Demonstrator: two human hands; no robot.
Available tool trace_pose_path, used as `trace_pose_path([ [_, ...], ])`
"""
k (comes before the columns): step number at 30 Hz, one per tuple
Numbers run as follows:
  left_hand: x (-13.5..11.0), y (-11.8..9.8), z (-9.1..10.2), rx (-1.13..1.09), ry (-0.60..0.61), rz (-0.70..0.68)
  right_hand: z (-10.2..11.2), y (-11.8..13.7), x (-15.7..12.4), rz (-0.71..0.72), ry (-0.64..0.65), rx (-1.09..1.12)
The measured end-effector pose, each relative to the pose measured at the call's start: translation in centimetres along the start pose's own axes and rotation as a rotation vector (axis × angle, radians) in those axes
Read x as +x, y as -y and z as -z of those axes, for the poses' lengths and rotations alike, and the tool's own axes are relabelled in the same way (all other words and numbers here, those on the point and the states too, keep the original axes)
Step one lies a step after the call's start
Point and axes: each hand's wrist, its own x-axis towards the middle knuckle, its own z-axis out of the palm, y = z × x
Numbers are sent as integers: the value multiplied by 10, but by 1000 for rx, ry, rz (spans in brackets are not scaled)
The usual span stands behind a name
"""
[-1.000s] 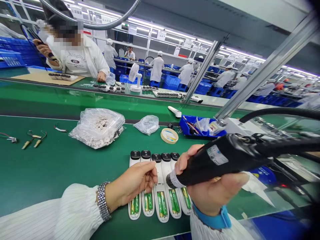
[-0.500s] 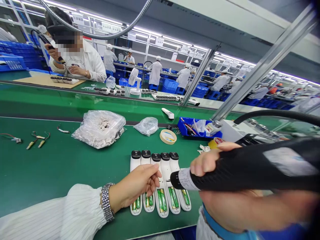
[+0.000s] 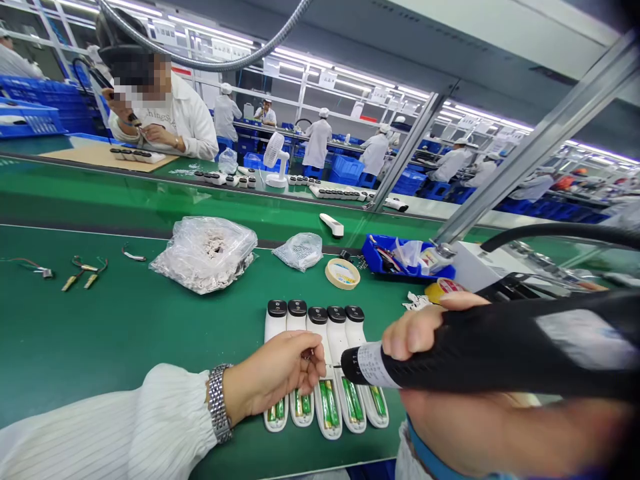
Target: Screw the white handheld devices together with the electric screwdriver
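Your right hand (image 3: 450,373) is wrapped around the black electric screwdriver (image 3: 480,350), gripping its barrel. The tool lies close to level, its long axis running across the view from right to left, and its tip points left at the middle of the row of white devices (image 3: 326,370). Your left hand (image 3: 277,377) rests on the two leftmost devices, fingers curled down and pinched at the spot just beside the driver's tip; whether they hold anything small I cannot tell. The five devices lie side by side on the green mat (image 3: 100,333), long axes running away from you, black heads at the far end, open battery bays with green cells at the near end. Beyond them sits a roll of tape (image 3: 343,273).
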Motion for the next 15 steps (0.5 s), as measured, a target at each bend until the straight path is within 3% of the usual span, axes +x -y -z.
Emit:
trace_pose_path([
  [2,2,-2,2,-18,-23,-9,1,-9,0,28,-40,-44],
  [7,5,-5,4,-29,-70,-22,11,-27,0,48,183,-112],
  [15,-2,-9,-4,-56,-97,5,10,-29,1,-18,355,-20],
])
